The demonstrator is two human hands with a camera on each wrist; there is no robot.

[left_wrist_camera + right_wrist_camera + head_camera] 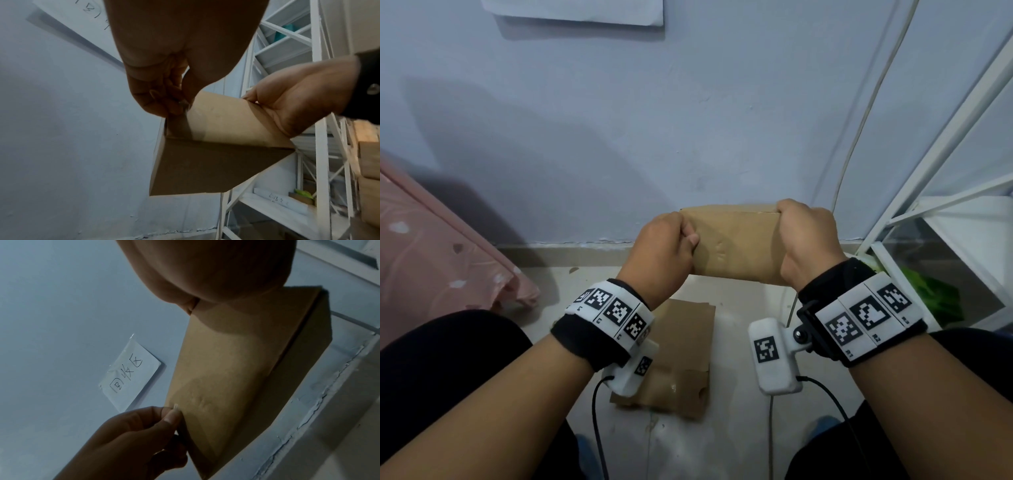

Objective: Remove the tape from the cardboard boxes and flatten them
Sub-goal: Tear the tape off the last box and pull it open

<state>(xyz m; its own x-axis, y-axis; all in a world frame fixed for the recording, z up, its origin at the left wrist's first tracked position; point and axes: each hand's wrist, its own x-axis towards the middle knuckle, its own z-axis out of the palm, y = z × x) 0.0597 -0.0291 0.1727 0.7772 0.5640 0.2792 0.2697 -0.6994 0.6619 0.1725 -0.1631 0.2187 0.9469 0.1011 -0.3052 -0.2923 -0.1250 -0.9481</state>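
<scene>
Both hands hold one small brown cardboard box (736, 240) up in the air in front of a pale blue wall (619, 137), above the floor (739, 342). The left hand (661, 253) grasps the box's left end, and in the right wrist view its thumb and forefinger pinch a small pale bit at the box's edge, probably the end of a tape strip (175, 407), though it is too small to be sure. The right hand (808, 236) grips the right end, fingers curled over the top edge and thumb against the near face. In the left wrist view the box's underside hangs open as a dark flap (205, 167).

Below the hands, a flattened cardboard piece (681, 359) lies on the floor between the person's knees.

A white paper sign (131, 378) is stuck to the wall under clear film, with the handwritten characters 回收区. In the head view only its lower edge shows at the top of the wall. On the right stands a white metal shelf rack (945, 212); something green (935, 301) lies on its low shelf. In the left wrist view a white slip on the shelf bears handwriting, too blurred to read with certainty. Pink patterned cloth (431, 246) sits at the left. Each wrist wears a black band with square black-and-white markers (616, 311) and a white camera unit (774, 356).
</scene>
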